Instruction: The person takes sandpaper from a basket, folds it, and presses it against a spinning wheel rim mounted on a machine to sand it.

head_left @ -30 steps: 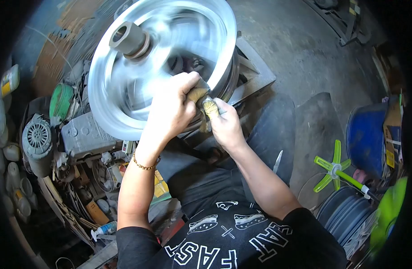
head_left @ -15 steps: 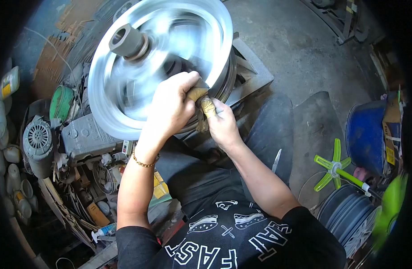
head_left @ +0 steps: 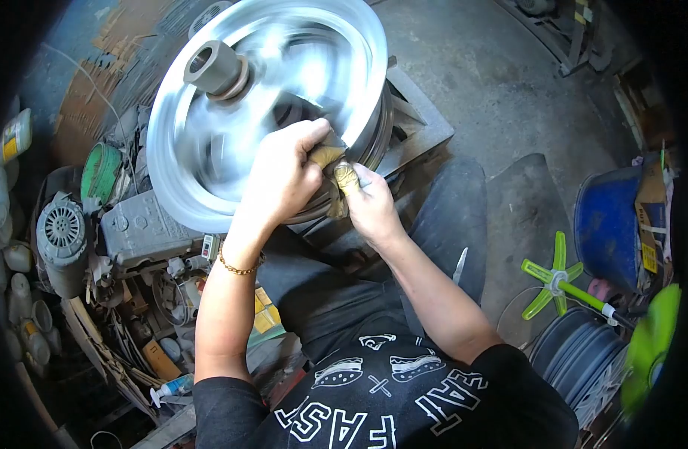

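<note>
Chain bracelet (head_left: 237, 266) just behind the left hand (head_left: 282, 170), yikes. That hand and the right hand (head_left: 372, 208) both have fingers clamped on a grubby yellowish rag (head_left: 326, 156) at the near right edge of the wheel rim (head_left: 254, 120), blurred like it's spinning. Hex nut (head_left: 212, 69) sticks out mid-rim; the metal stand's (head_left: 432, 123) corner shows beyond. If a loose fold catches, I reckon fingers could get yanked in.

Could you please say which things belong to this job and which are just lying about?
Apparently in use:
- spinning wheel
- hex-shaped fitting at its middle
- yellowish material held by left hand and right hand

Probably lying about:
- blue tub
- green star-shaped piece
- plastic bottles
</note>
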Motion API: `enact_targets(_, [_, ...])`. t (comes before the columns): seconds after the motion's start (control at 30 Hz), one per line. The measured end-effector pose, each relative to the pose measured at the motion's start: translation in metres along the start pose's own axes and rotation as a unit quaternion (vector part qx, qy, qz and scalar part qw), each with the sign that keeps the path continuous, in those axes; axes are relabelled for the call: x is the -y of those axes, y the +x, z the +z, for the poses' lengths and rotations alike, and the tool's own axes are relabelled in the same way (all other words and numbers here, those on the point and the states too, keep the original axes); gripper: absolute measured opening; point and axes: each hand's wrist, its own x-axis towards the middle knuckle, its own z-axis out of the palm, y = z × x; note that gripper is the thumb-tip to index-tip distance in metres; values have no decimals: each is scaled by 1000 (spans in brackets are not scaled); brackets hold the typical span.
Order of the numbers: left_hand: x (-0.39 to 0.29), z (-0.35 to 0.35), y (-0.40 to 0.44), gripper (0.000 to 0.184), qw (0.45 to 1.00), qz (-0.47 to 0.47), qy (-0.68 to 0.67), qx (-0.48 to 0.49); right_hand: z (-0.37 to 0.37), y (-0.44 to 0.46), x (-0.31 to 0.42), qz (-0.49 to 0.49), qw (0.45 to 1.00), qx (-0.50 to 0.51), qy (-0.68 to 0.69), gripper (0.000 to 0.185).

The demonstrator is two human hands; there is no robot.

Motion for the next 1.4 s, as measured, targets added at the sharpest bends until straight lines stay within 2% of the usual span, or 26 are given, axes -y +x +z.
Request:
enact_targets(0.1, [4, -7, -5, 12, 997, -47, -40, 41, -7, -3, 0, 34, 998, 52, 4, 15])
enact_targets(0.2, [7, -12, -13, 13, 996, -68, -7, 54, 0, -8, 9, 71, 997, 38, -8, 15])
enact_targets(0.23, [8, -14, -14, 12, 995, -72, -12, 65, 3, -8, 8, 72, 997, 42, -8, 15])
enact_targets(0.3, [15, -15, -21, 11, 995, -76, -50, 50, 8, -8, 6, -6, 998, 53, -18, 15])
enact_targets(0.33, [16, -15, -25, 10, 992, -80, -89, 36, 8, -10, 7, -5, 998, 53, -18, 15])
enact_targets(0.4, [13, -20, -31, 10, 992, -102, -63, 47, 11, -14, 12, 19, 996, 63, -63, 15])
enact_targets(0.47, [9, -23, -33, 18, 991, -114, -46, 56, 15, -16, 7, 28, 997, 64, -29, 15])
enact_targets(0.5, [12, -25, -33, 10, 994, -89, -42, 54, 15, -17, 4, 34, 996, 68, -40, 14])
enact_targets(0.67, [5, -24, -34, 11, 996, -58, -62, 42, 22, -26, 1, 70, 996, 44, -25, 13])
enact_targets(0.73, [7, -19, -35, 11, 999, -38, -18, 15, 19, -24, -6, 14, 999, 33, -28, 12])
enact_targets(0.8, [5, -17, -31, 12, 999, -29, -29, 27, 19, -23, -8, 4, 999, 30, -28, 13])
enact_targets(0.9, [-2, -6, -22, 15, 999, 41, -13, -24, 10, -19, -2, 10, 999, -2, -44, 14])
enact_targets(1.0, [-13, 4, -20, 13, 999, 38, 33, -22, -4, -19, 18, -27, 992, -15, -121, 18])
enact_targets(1.03, [-13, -1, -24, 12, 994, 79, 66, -40, -7, -25, 31, 21, 998, -4, -56, 20])
enact_targets(1.07, [-14, -8, -30, 12, 994, 76, 64, -46, -10, -33, 43, 73, 997, 7, 11, 22])
enact_targets(1.13, [-23, -29, -42, 23, 987, -44, -157, -7, -16, -43, 67, 103, 990, 49, 82, 33])
enact_targets(1.17, [-17, -35, -50, 33, 957, -53, -286, 17, -23, -45, 69, 117, 979, 92, 142, 33])
enact_targets(1.2, [-20, -45, -55, 36, 952, -23, -304, 31, -24, -46, 72, 132, 961, 135, 203, 34])
enact_targets(1.23, [-23, -47, -61, 39, 959, 4, -280, 36, -21, -49, 79, 178, 949, 122, 229, 33])
enact_targets(1.27, [-26, -48, -66, 43, 966, 31, -254, 40, -19, -50, 84, 180, 949, 128, 226, 33])
enact_targets(1.3, [-27, -47, -69, 44, 971, 72, -225, 25, -19, -50, 88, 223, 935, 168, 220, 34])
enact_targets(1.33, [-29, -52, -70, 34, 962, 79, -257, 53, -15, -50, 91, 266, 917, 207, 213, 35])
enact_targets(1.4, [-33, -57, -82, 22, 978, -25, -202, 35, -7, -50, 93, 249, 938, 208, 123, 47])
